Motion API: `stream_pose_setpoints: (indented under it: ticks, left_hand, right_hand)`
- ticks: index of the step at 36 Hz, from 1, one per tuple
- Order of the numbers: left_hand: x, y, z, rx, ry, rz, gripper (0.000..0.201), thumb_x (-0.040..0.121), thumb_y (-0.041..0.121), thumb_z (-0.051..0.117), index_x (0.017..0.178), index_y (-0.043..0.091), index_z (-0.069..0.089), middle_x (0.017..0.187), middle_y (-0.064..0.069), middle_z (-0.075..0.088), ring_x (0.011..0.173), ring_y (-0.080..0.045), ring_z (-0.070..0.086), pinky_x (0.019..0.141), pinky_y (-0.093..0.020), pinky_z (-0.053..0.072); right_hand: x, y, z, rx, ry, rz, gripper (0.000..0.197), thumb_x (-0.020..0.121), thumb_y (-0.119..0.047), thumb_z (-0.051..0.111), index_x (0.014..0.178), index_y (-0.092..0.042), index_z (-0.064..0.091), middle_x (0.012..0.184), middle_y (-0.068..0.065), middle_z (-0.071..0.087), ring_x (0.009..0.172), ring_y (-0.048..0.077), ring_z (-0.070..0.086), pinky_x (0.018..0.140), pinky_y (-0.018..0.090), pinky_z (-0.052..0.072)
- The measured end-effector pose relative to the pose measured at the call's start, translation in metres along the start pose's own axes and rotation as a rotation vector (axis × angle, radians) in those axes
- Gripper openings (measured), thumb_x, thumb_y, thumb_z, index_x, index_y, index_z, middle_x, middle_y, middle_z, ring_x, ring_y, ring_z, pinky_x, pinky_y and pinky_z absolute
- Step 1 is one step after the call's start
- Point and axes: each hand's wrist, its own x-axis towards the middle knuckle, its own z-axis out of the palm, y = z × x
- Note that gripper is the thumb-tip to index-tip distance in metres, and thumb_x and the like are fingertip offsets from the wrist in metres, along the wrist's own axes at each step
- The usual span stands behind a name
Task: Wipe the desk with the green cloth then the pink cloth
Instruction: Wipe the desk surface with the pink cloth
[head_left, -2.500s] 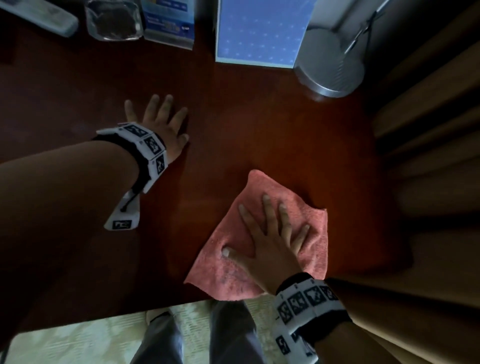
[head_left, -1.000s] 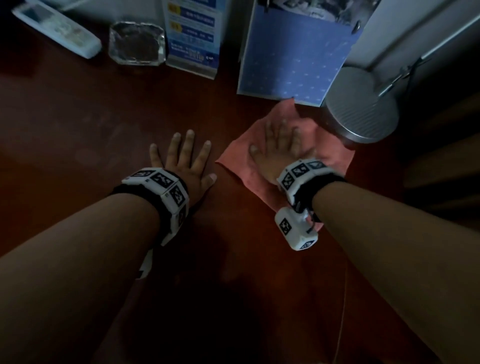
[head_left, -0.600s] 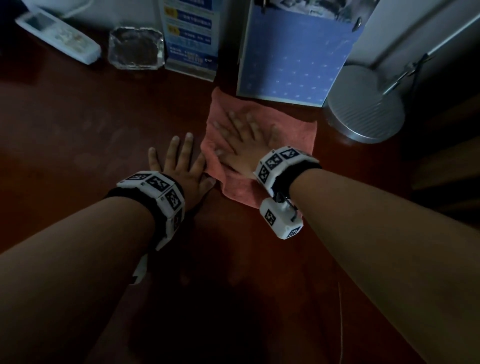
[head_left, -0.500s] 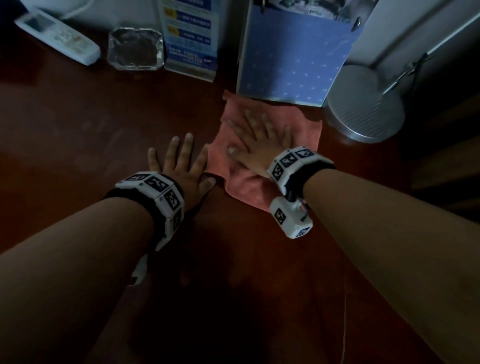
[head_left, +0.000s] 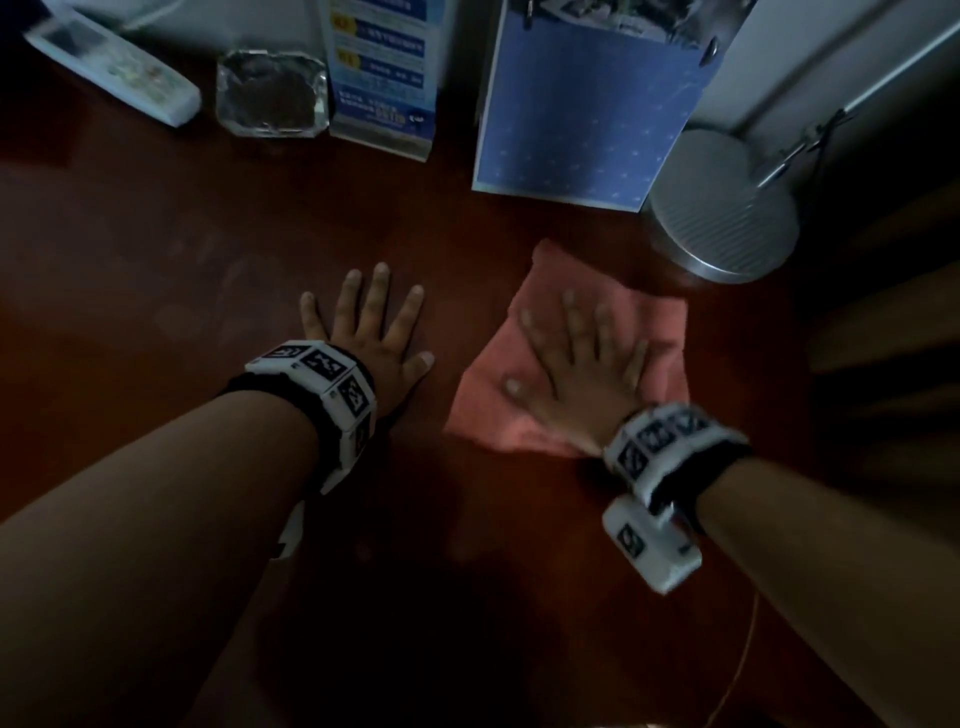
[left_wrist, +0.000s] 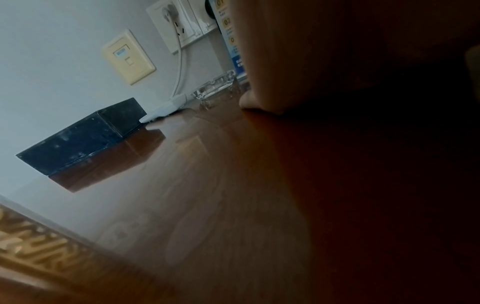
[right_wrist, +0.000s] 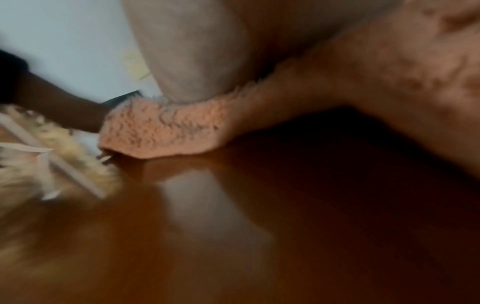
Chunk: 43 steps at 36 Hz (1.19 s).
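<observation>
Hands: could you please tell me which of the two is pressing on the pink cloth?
The right hand, flat on the pink cloth; the left hand lies on bare desk.

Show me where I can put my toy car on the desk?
Bare desk lies left of the left hand, before the remote and ashtray. A narrow strip also separates that hand from the pink cloth under the right hand. The back edge is crowded: leaflet, blue folder, lamp base.
</observation>
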Motion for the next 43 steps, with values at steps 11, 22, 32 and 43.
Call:
stream_pose_setpoints:
  ticks: [11, 22, 32, 43]
  left_hand:
    - [0.002, 0.0, -0.001, -0.005, -0.021, 0.004, 0.068, 0.094, 0.059, 0.02, 0.147, 0.037, -0.017, 0.154, 0.0, -0.029, 0.143, -0.024, -0.022, 0.111, -0.058, -0.007]
    - [0.0, -0.003, 0.0, 0.011, -0.011, -0.022, 0.067, 0.094, 0.058, 0.022, 0.147, 0.04, -0.015, 0.154, 0.002, -0.027, 0.143, -0.022, -0.021, 0.111, -0.058, -0.008]
    - [-0.001, 0.001, -0.003, 0.024, -0.016, -0.008, 0.065, 0.094, 0.059, 0.02, 0.146, 0.041, -0.015, 0.154, 0.002, -0.027, 0.143, -0.022, -0.021, 0.112, -0.057, -0.007]
    - [-0.002, -0.001, -0.003, 0.001, 0.012, 0.015, 0.068, 0.092, 0.064, 0.023, 0.147, 0.043, -0.01, 0.156, 0.004, -0.022, 0.144, -0.022, -0.017, 0.112, -0.058, -0.006]
  right_hand:
    - [-0.049, -0.01, 0.017, -0.043, -0.158, -0.167, 0.077, 0.074, -0.081, 0.018, 0.127, -0.061, -0.035, 0.139, -0.013, -0.051, 0.135, 0.023, -0.039, 0.104, 0.071, -0.011]
    - [0.061, -0.004, -0.032, 0.062, -0.015, -0.076, 0.078, 0.079, -0.081, 0.03, 0.14, -0.059, -0.014, 0.156, -0.012, -0.027, 0.144, 0.026, -0.022, 0.107, 0.071, -0.002]
    - [0.076, 0.003, -0.047, 0.044, 0.01, -0.059, 0.087, 0.077, -0.083, 0.03, 0.143, -0.052, -0.018, 0.155, -0.008, -0.03, 0.143, 0.029, -0.025, 0.105, 0.073, -0.002]
    - [-0.029, 0.004, 0.015, 0.021, 0.008, -0.069, 0.09, 0.074, -0.084, 0.032, 0.14, -0.054, -0.021, 0.152, -0.008, -0.036, 0.141, 0.024, -0.031, 0.105, 0.071, -0.007]
